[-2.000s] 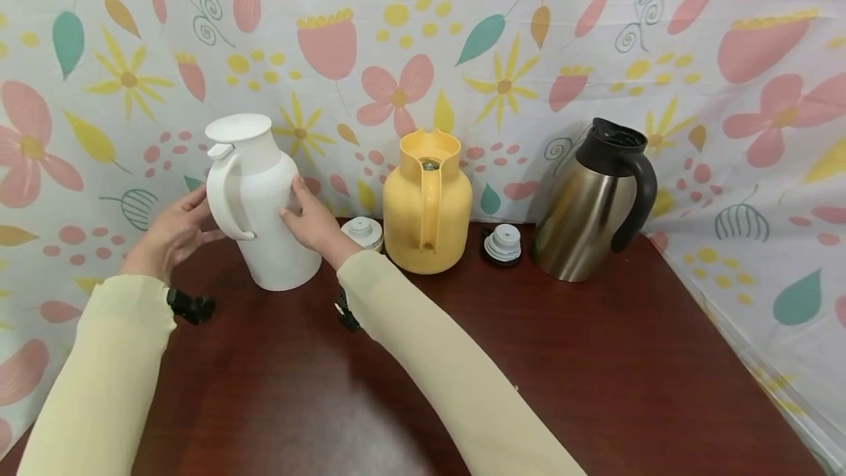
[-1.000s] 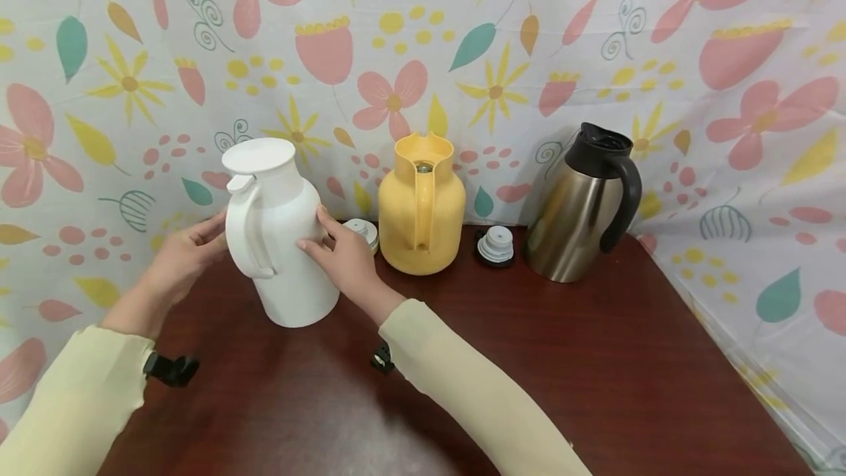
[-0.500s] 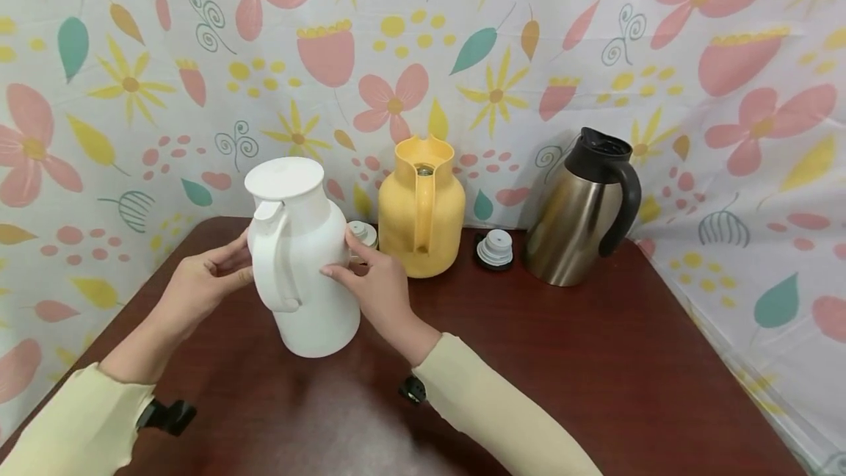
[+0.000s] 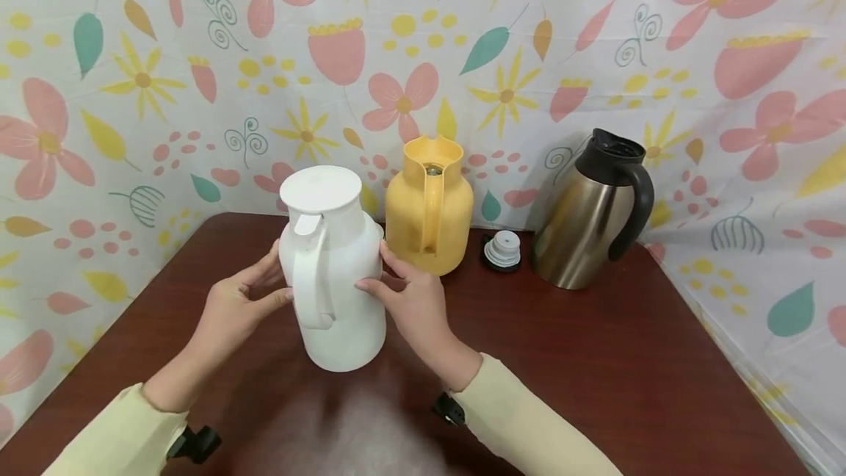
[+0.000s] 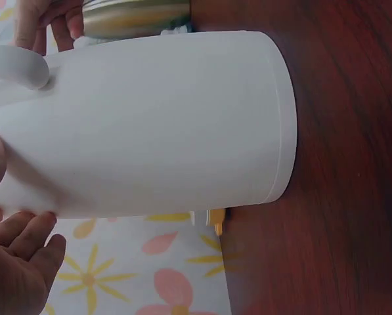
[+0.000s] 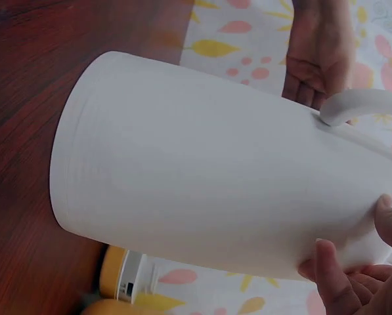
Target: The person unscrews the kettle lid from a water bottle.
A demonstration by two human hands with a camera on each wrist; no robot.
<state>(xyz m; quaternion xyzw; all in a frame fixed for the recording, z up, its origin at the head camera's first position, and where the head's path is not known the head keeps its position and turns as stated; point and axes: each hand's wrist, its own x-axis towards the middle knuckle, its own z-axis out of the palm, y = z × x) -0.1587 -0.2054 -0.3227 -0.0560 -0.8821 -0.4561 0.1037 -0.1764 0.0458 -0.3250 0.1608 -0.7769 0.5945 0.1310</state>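
Note:
A white thermos jug [image 4: 350, 281] stands upright between both hands, its handle [image 4: 307, 278] turned toward me and its top covered by a flat white lid [image 4: 321, 188]. My left hand [image 4: 228, 314] holds the jug's left side just beside the handle, thumb in front and fingers reaching behind. On the opposite side my right hand [image 4: 423, 307] grips the body between thumb and fingers. The right wrist view shows this right hand's fingers [image 6: 337, 279] against the white wall. In the left wrist view, the jug's base [image 5: 284, 125] lies close over the table.
Behind the jug stands a yellow thermos jug [image 4: 428, 219] without a lid. To its right are a white stopper [image 4: 504, 248] and a steel jug [image 4: 578, 219] with black handle. Another stopper [image 6: 130, 274] is largely hidden behind the white jug. A floral cloth [image 4: 423, 35] backs the dark table [image 4: 562, 358].
Both hands have brought the white jug from the back left toward me and to the right. It now overlaps the left stopper. The yellow and steel jugs have stayed in place.

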